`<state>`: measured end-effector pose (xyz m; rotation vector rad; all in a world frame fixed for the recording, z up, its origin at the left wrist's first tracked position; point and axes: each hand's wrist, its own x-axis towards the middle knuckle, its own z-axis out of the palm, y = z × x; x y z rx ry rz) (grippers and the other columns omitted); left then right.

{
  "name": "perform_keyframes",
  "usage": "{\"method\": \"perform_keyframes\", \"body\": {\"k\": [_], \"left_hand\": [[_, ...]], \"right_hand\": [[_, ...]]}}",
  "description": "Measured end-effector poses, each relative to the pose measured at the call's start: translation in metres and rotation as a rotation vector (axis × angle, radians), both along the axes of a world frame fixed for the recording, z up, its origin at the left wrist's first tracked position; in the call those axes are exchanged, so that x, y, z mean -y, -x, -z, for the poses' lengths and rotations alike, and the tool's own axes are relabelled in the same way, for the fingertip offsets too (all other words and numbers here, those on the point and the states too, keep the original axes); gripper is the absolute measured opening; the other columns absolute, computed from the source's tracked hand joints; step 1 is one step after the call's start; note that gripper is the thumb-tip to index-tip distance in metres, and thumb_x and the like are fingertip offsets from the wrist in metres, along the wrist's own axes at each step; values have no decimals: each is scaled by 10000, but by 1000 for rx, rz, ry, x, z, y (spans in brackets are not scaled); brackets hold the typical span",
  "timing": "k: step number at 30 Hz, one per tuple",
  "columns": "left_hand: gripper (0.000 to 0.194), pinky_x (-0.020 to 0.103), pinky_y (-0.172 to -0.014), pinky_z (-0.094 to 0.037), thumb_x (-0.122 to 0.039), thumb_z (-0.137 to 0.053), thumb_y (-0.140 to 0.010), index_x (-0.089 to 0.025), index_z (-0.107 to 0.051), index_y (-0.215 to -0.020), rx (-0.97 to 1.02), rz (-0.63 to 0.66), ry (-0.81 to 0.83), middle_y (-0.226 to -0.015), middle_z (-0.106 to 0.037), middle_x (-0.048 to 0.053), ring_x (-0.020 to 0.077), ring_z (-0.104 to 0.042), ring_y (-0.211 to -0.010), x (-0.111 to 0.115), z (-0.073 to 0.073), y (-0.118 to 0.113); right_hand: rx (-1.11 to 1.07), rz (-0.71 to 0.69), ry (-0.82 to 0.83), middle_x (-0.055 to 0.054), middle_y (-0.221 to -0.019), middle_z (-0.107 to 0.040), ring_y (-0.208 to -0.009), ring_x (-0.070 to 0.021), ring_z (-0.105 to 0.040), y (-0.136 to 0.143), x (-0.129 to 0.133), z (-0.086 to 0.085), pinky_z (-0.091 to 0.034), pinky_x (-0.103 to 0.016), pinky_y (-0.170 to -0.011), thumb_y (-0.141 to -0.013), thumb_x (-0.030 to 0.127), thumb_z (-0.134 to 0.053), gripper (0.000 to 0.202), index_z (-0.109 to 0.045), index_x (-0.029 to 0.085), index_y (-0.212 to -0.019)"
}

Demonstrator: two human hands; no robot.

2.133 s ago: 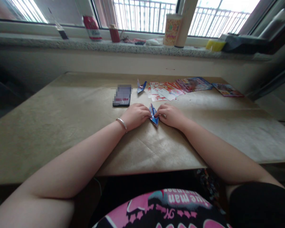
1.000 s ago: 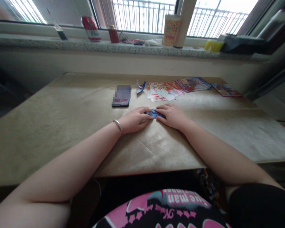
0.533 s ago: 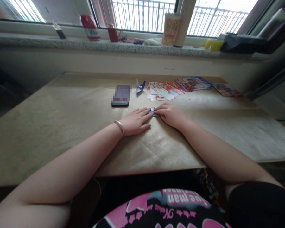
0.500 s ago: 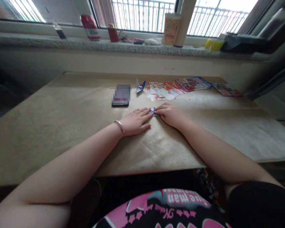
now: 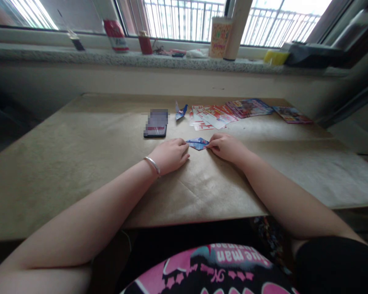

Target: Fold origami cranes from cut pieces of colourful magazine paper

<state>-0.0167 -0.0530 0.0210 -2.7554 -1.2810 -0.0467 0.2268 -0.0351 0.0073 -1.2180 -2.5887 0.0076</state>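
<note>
A small folded blue patterned paper lies flat on the table between my hands, wide in the middle and pointed toward its sides. My left hand rests at its left tip with the fingers curled together on that end. At the right end, my right hand pinches the paper's edge between thumb and fingers. Beyond them stands a folded blue and white paper figure with raised points, touched by neither hand.
On the table, a phone lies behind my left hand. Red and white paper sheets, colourful booklets and another booklet lie at the back right. The windowsill holds a can and a patterned cup.
My left hand has drawn back to the left and its spread fingers have curled in. My right hand has shifted slightly right. More of the blue paper shows between them.
</note>
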Motion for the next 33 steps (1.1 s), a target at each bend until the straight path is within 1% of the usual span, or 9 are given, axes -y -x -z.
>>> {"method": "perform_keyframes", "body": {"k": [3, 7, 12, 17, 21, 23, 26, 29, 33], "left_hand": [[372, 336, -861, -495, -327, -414, -952, -133, -628, -1185, -18, -54, -37, -1127, -631, 115, 240, -619, -1003, 0, -2, 1], [365, 334, -852, -500, -279, -407, -945, -149, -633, -1202, -16, -54, -90, -1078, -640, 99, 228, -623, -969, -3, -1, 4], [354, 338, -909, -505, -224, -426, -911, -165, -661, -1171, 41, -31, -109, -1261, -564, 103, 233, -586, -1081, -7, 3, 8], [324, 403, -898, -520, -298, -461, -914, -157, -719, -1052, 61, -35, -188, -1167, -586, 133, 279, -566, -1061, -5, 3, 6], [329, 423, -1000, -479, -304, -468, -915, -159, -722, -1065, 129, 52, -243, -1305, -569, 121, 296, -521, -1183, -8, 7, 7], [344, 403, -1021, -471, -265, -429, -930, -180, -705, -1117, 139, 95, -220, -1267, -629, 73, 261, -551, -1163, -13, 9, 9], [344, 381, -935, -521, -270, -414, -935, -202, -710, -1095, 128, 68, -153, -1054, -718, 56, 246, -610, -1085, -21, 11, 14], [344, 358, -910, -531, -265, -427, -922, -195, -692, -1130, 154, 58, -126, -1073, -705, 77, 228, -629, -1052, -26, 11, 17], [376, 356, -982, -493, -214, -421, -914, -175, -664, -1198, 191, 91, -108, -1113, -694, 81, 219, -598, -1099, -29, 14, 18]], "right_hand": [[25, 13, 3, -79, -957, -715, -881, -193, -644, -1, 0, -2, -474, -295, -833, -863, 124, -529, 284, -775, 201, -982], [26, 26, 3, -74, -952, -708, -876, -195, -638, -1, 0, -2, -464, -290, -816, -850, 103, -522, 285, -768, 194, -959], [12, 8, -14, -67, -958, -708, -895, -191, -629, -3, -1, 1, -448, -283, -825, -851, 73, -496, 311, -756, 199, -965], [5, 33, -30, -71, -954, -708, -896, -194, -621, -3, -3, 3, -437, -289, -820, -876, 79, -470, 318, -754, 199, -956], [11, 68, -11, -75, -965, -703, -903, -193, -613, -4, -3, 1, -431, -288, -828, -866, 72, -468, 315, -748, 190, -944], [26, 89, -5, -78, -965, -698, -917, -198, -610, -5, -4, -1, -429, -290, -840, -859, 75, -471, 302, -744, 182, -934], [52, 123, -10, -83, -977, -691, -950, -207, -603, -5, -4, -3, -422, -294, -863, -859, 94, -472, 282, -733, 175, -929], [90, 147, -18, -90, -1002, -684, -981, -214, -594, -3, 0, -6, -417, -299, -867, -865, 129, -474, 257, -715, 173, -942], [165, 190, -53, -108, -1023, -676, -987, -240, -590, 2, 8, -11, -420, -319, -827, -893, 260, -491, 234, -696, 168, -958]]}}
